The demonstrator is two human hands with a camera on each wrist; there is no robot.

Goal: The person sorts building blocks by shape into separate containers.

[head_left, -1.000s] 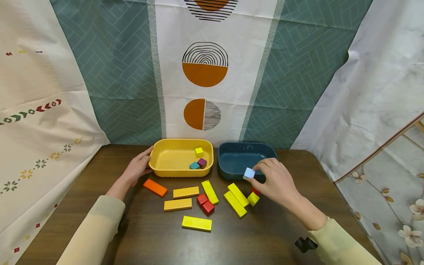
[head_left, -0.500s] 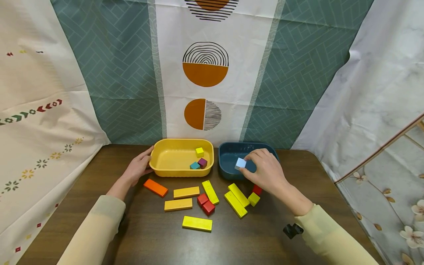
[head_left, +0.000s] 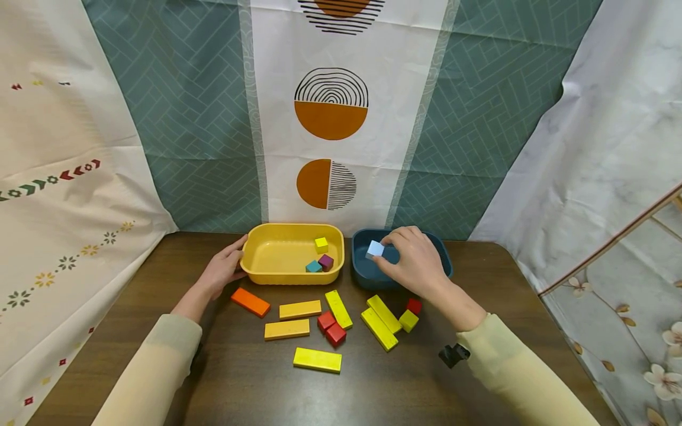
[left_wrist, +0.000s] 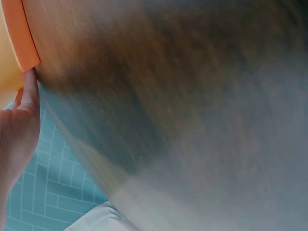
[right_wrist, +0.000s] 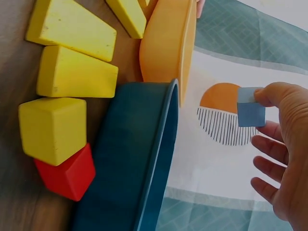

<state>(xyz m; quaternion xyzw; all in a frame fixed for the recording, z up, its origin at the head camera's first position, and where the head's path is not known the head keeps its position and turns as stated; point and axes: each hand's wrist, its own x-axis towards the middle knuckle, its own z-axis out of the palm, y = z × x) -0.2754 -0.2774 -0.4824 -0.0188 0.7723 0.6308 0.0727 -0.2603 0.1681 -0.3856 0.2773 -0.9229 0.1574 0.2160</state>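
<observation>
My right hand (head_left: 418, 263) pinches a light blue cube (head_left: 375, 249) between thumb and fingertips, above the dark blue tray (head_left: 367, 278). In the right wrist view the cube (right_wrist: 251, 108) is held clear above the tray's rim, the other fingers apart from it. My left hand (head_left: 221, 272) lies against the left end of the yellow tray (head_left: 288, 278), fingers along its outer wall. Inside that tray sit a yellow cube (head_left: 321, 245), a purple cube (head_left: 325, 262) and a teal cube (head_left: 314, 267). The left wrist view catches that hand (left_wrist: 21, 130) only at its edge.
In front of the trays lie an orange block (head_left: 250, 302), two light-orange blocks (head_left: 299, 309), several yellow blocks (head_left: 317, 360) and two red cubes (head_left: 335, 334). Another red cube (head_left: 414, 306) touches a yellow cube (head_left: 408, 320) near my right forearm. Patterned cloth (head_left: 330, 177) hangs behind the table.
My right hand has carried the light blue cube left and away from me, from the dark blue tray's front edge to over its left part. The left hand stays in place.
</observation>
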